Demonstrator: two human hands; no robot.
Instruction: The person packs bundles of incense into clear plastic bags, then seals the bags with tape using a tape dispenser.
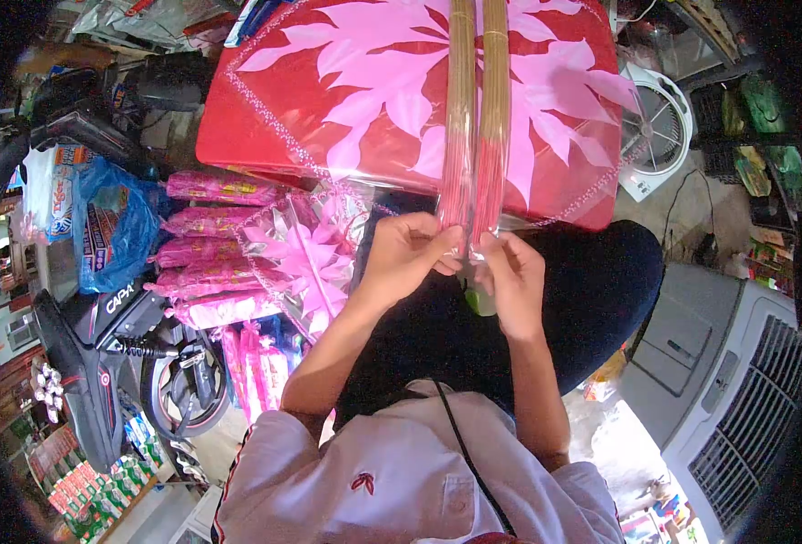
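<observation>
Two long packs of incense sticks in clear plastic lie side by side, tan at the far part and red toward me. My left hand [410, 257] is closed, pinching the near end of the left incense pack [457, 154]. Closed as well, my right hand [515, 276] grips the near plastic end of the right incense pack [492, 154]. Both packs rest across a red table [265, 122] covered with a clear sheet printed with pink leaves [383, 68]. The fingertips overlap the wrappers, so the exact folds are hidden.
Pink wrapped packs [215, 222] are stacked left of the table, near a blue plastic bag [102, 222] and a motorbike [92, 363]. A white fan [659, 127] stands to the right. A large grey air cooler [727, 381] is at the lower right.
</observation>
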